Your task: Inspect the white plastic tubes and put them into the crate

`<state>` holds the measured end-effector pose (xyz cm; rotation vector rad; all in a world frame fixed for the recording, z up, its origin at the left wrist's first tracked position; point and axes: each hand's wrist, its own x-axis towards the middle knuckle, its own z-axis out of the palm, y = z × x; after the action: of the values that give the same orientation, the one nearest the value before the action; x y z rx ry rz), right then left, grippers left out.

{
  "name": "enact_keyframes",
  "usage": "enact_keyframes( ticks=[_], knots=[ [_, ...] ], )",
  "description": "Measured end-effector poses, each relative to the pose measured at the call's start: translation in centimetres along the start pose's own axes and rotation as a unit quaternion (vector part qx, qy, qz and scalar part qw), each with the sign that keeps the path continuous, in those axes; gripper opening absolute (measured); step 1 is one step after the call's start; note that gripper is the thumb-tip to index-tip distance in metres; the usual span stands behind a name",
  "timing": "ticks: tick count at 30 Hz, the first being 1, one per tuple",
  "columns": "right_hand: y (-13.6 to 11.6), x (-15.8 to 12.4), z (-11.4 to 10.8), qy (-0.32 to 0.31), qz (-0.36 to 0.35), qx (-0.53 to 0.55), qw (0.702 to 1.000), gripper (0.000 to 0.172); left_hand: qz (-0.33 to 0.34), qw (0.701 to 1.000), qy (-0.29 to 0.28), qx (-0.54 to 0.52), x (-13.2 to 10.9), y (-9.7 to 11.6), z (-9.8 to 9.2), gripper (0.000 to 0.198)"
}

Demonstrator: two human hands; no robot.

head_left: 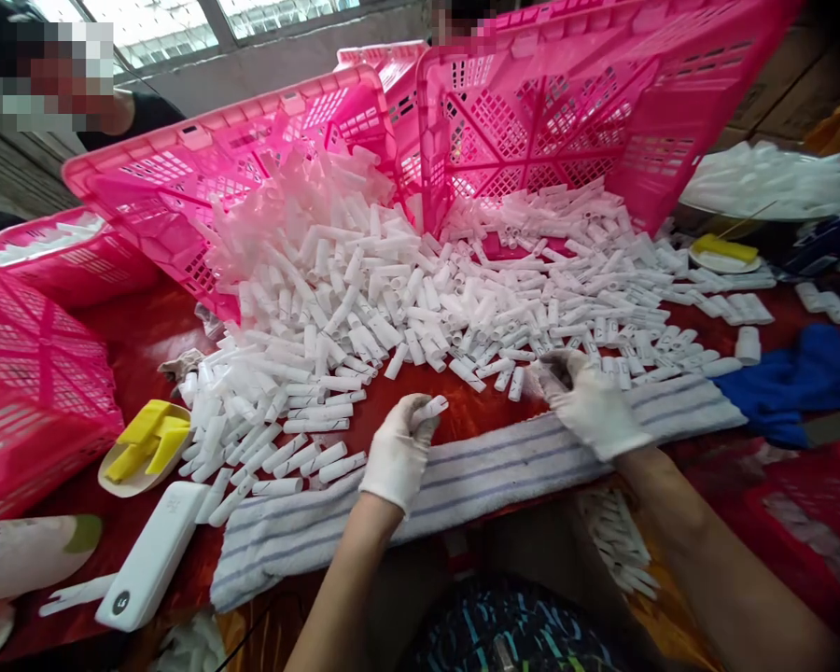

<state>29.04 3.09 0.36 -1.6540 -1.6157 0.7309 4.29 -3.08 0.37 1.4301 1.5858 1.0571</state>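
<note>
My left hand [399, 455], in a white glove with dark fingertips, is closed on a short white tube [430, 408] over the red tabletop. To the right, my right hand [592, 401], gloved the same way, has its fingers bent at the near edge of the pile; what lies between them is too blurred to make out. A large heap of white tubes [392, 289] spreads beyond both hands. Under my wrists a striped towel [490, 481] lies along the table's front edge.
Pink crates [532, 112] lie tipped behind the heap. Yellow sponge pieces [150, 439] on a dish and a white power bank [155, 555] sit at the left. Blue cloth [798, 383] and a bowl of white pieces [774, 182] are at the right. A person's arm shows at upper left.
</note>
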Motion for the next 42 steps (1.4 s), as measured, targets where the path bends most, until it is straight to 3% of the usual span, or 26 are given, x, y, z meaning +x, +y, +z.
enact_keyframes(
  ticks=[3, 6, 11, 15, 19, 21, 23, 27, 30, 32, 34, 37, 40, 42],
  knots=[
    [-3.1, -2.7, -0.1, -0.041, 0.05, 0.273, 0.96, 0.03, -0.022, 0.996, -0.024, -0.086, -0.8, 1.7, 1.8, 0.026],
    [-5.4, -3.9, 0.5, -0.074, 0.064, 0.365, 0.926, 0.031, -0.017, 0.997, -0.034, -0.069, -1.6, 2.9, 2.8, 0.026],
    [-5.5, -3.1, 0.8, -0.12, 0.082, 0.374, 0.916, 0.035, -0.008, 0.999, 0.002, -0.037, -2.4, 3.5, 2.8, 0.023],
    [-5.1, -3.5, 0.4, -0.182, 0.045, 0.355, 0.916, 0.033, -0.021, 0.999, 0.022, -0.035, -2.4, 3.2, 2.6, 0.024],
    [-5.7, -4.1, 0.5, -0.114, 0.005, 0.416, 0.902, 0.027, -0.015, 0.999, 0.038, -0.03, -2.4, 3.4, 2.8, 0.025],
    [-6.0, -4.1, 0.6, -0.069, 0.01, 0.433, 0.899, 0.027, -0.012, 0.999, 0.041, -0.03, -2.4, 3.5, 2.9, 0.024],
    [-6.1, -3.9, 0.6, -0.063, 0.022, 0.417, 0.907, 0.028, -0.009, 0.998, 0.045, -0.035, -2.4, 3.6, 2.9, 0.024],
    [-5.6, -3.3, -0.2, -0.131, -0.024, 0.327, 0.936, 0.02, 0.019, 0.998, 0.046, -0.039, -2.5, 3.1, 2.7, 0.024],
    [-5.8, -2.9, -0.5, -0.213, -0.06, 0.275, 0.936, 0.02, 0.054, 0.998, 0.028, -0.027, -2.8, 2.8, 3.2, 0.025],
    [-6.4, -2.8, -0.1, -0.232, -0.056, 0.269, 0.933, 0.023, 0.067, 0.997, 0.016, -0.031, -3.0, 2.9, 3.8, 0.023],
    [-6.9, -2.9, 0.8, -0.211, -0.043, 0.294, 0.931, 0.025, 0.06, 0.997, 0.014, -0.051, -3.1, 3.2, 4.5, 0.021],
    [-6.6, -3.2, 1.9, -0.126, -0.022, 0.364, 0.923, 0.031, 0.025, 0.997, 0.028, -0.067, -3.1, 3.5, 5.2, 0.022],
    [-5.2, -3.7, 2.5, -0.047, 0.006, 0.392, 0.919, 0.026, -0.001, 0.997, 0.04, -0.059, -2.9, 3.3, 5.1, 0.023],
    [-4.5, -4.0, 2.6, -0.039, 0.024, 0.379, 0.924, 0.025, -0.001, 0.998, 0.042, -0.054, -2.7, 3.3, 4.7, 0.021]
  ],
)
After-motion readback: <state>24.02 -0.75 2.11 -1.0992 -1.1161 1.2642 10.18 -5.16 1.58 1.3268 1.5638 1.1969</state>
